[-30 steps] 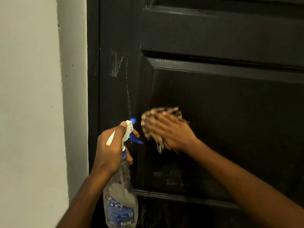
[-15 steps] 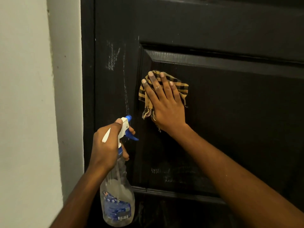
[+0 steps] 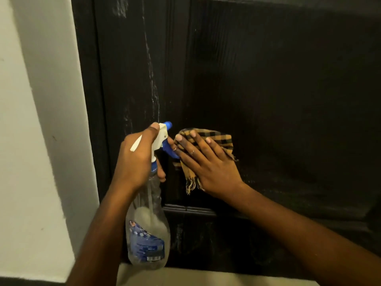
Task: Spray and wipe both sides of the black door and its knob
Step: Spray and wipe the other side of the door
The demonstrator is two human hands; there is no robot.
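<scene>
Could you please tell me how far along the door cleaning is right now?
Done: the panel of the black door looks streak-free. In hand: the right hand presses the checked cloth flat on that panel; the left hand grips the spray bottle. Left: whitish streaks on the door's stile; the knob and other side are out of view.

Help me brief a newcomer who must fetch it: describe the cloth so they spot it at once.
Start at the black door filling the right of the view. On it, just right of the spray bottle, the right hand presses a cloth flat. It is the only patterned thing: yellow-and-black checks, fringed edge.
</scene>
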